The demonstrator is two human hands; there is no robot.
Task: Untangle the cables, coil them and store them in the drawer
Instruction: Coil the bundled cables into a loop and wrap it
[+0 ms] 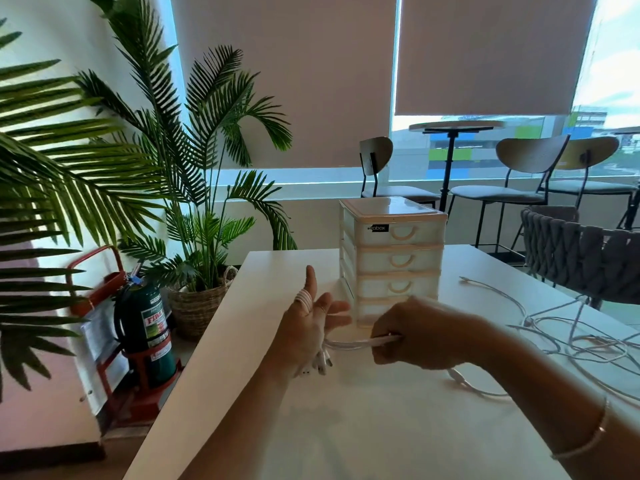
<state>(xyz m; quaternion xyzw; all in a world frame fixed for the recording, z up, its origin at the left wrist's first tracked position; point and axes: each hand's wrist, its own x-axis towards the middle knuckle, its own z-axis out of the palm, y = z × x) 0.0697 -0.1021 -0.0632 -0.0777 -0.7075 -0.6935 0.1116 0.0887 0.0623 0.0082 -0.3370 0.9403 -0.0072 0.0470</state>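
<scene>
tabletop (242, 393): white, palm plant behind
left hand (304, 336): fingers spread, white cable (349, 344) looped round thumb
right hand (420, 336): fingers pinching that cable, pulled taut
drawer unit (394, 258): just behind hands
tangled cables (571, 337): heaped right

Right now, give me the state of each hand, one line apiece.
Left hand: fingers spread open, white cable wound in loops round its fingers.
Right hand: closed, pinching the same cable's free length.

Both forearms bare, no sleeves; thin metallic bracelet (588, 441) on right wrist
</scene>
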